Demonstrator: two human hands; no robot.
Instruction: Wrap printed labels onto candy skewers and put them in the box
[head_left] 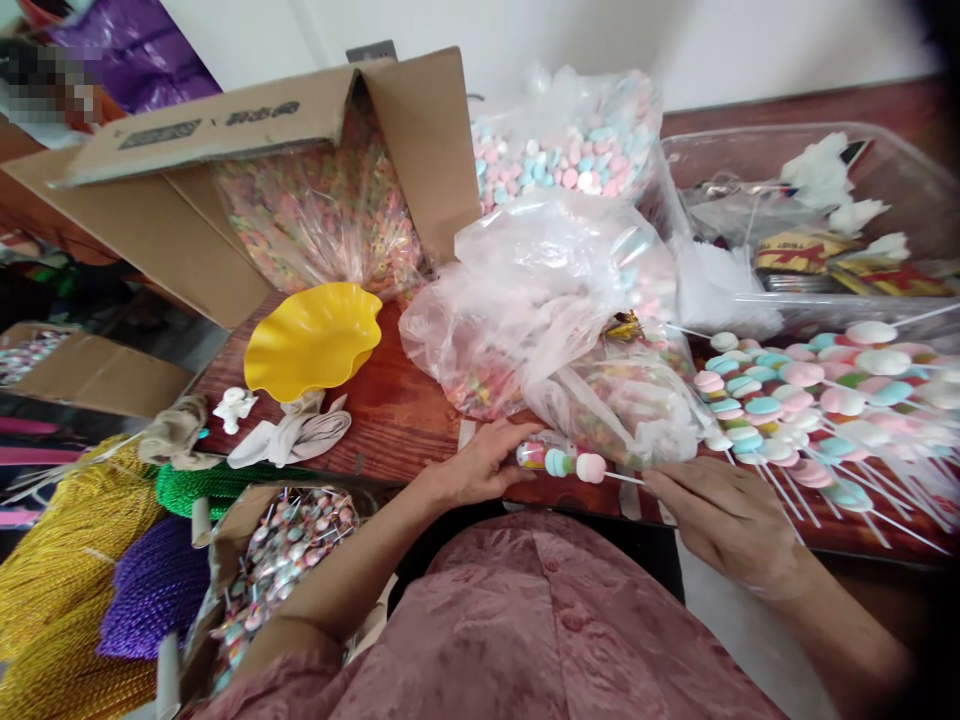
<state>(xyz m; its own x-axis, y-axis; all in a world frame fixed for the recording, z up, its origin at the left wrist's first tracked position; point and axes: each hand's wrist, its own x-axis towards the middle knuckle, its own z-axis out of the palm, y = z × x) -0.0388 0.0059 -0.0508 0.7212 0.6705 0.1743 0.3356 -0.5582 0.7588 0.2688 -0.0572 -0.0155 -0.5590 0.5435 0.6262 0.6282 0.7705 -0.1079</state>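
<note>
— What is held?
— A candy skewer (576, 466): pink, teal and speckled sweets on a white stick, at the near edge of the reddish worktop (405, 400). The right hand (724, 520) pinches the stick; the left hand (480, 468) grips the tip.
— Beyond?
— Clear bags of sweets (540, 300), then a cardboard box (300, 130).

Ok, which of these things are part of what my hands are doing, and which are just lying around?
In hand:
left hand
right hand
candy stick
candy bag
finished sticks

Lying about:
yellow bowl
cardboard box
green cord
purple cord
</note>
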